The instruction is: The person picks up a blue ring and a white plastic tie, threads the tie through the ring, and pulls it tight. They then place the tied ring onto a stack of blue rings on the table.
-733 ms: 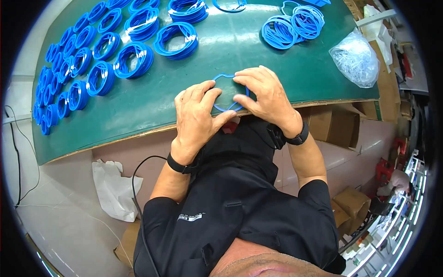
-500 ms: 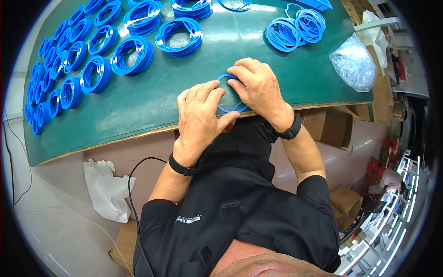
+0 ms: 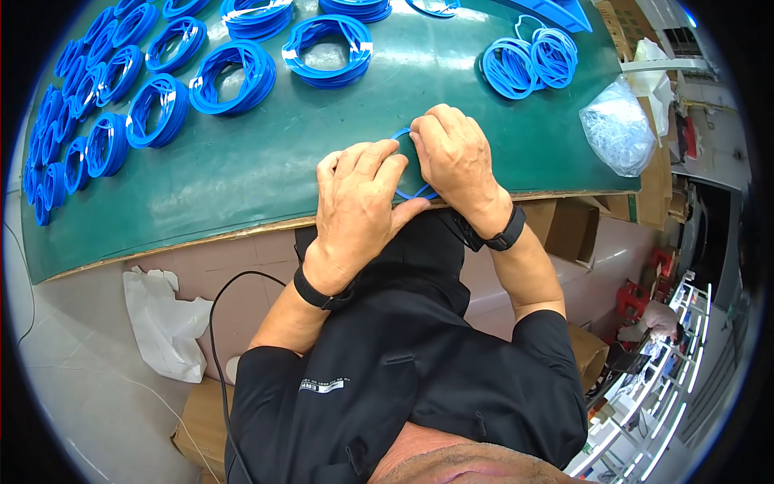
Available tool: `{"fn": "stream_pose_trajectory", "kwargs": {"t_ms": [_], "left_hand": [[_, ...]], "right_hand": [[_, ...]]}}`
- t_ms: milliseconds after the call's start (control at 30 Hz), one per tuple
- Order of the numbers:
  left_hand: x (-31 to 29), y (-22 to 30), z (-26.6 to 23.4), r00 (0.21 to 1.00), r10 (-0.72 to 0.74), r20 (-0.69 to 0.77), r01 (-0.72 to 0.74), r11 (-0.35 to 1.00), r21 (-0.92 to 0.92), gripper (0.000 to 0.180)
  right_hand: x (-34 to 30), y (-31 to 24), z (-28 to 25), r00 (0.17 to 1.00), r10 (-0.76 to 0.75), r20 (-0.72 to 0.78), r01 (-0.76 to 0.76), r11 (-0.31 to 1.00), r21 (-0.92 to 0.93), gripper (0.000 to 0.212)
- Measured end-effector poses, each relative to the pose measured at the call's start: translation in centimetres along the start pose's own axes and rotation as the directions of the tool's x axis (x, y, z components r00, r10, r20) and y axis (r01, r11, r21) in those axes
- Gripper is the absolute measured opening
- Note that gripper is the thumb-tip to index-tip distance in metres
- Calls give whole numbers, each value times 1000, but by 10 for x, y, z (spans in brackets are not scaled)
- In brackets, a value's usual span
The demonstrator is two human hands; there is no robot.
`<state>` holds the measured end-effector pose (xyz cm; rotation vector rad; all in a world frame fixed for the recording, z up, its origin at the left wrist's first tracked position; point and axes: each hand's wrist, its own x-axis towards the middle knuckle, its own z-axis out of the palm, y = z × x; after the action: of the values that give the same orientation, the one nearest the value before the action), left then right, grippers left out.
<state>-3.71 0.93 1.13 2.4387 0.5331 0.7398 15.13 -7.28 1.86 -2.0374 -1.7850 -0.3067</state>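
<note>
The left hand (image 3: 355, 198) and the right hand (image 3: 455, 153) meet at the near edge of the green desk (image 3: 266, 173), with a thin blue ring (image 3: 414, 195) between them, over the strip of desk nearest the body. The left hand is spread wide: its fingers bend at the ring's left side, and its thumb stands well away from them, its tip by the ring's lower arc; whether it truly grips the ring cannot be told. The right hand is narrow, with its fingers bunched together on the upper right of the ring, which it holds; its thumb is mostly hidden behind the knuckles. A dark wristband (image 3: 318, 294) circles the left wrist and a black wrist strap (image 3: 508, 232) the right. Beyond the hands and to their left, rows of stacked blue rings (image 3: 232, 105) cover much of the desk, the closest stack (image 3: 329, 79) lying straight ahead of the left hand. Ahead and to the right of the right hand lie two loose bundles of blue rings (image 3: 509, 69), touching each other, with part of a blue plastic bin (image 3: 562, 13) farther off. Right of the right hand, near the desk's end, sits a clear plastic bag (image 3: 618, 129) with pale contents. Below and left of the left hand, crumpled white sheeting (image 3: 165, 331) lies near a black cable (image 3: 214, 347).
</note>
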Motion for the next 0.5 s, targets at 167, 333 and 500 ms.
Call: {"fn": "stream_pose_trajectory", "kwargs": {"t_ms": [167, 333, 500], "left_hand": [[1, 0, 1, 1000, -11, 2, 11, 1000, -8, 61], [0, 1, 1, 1000, -15, -2, 15, 1000, -13, 62], [-1, 1, 1, 1000, -14, 1, 14, 1000, -2, 62]], "right_hand": [[0, 3, 3, 999, 21, 38, -24, 996, 85, 15], [-2, 4, 1, 999, 29, 33, -33, 991, 129, 17], [-4, 2, 1, 998, 54, -25, -48, 984, 174, 17]]}}
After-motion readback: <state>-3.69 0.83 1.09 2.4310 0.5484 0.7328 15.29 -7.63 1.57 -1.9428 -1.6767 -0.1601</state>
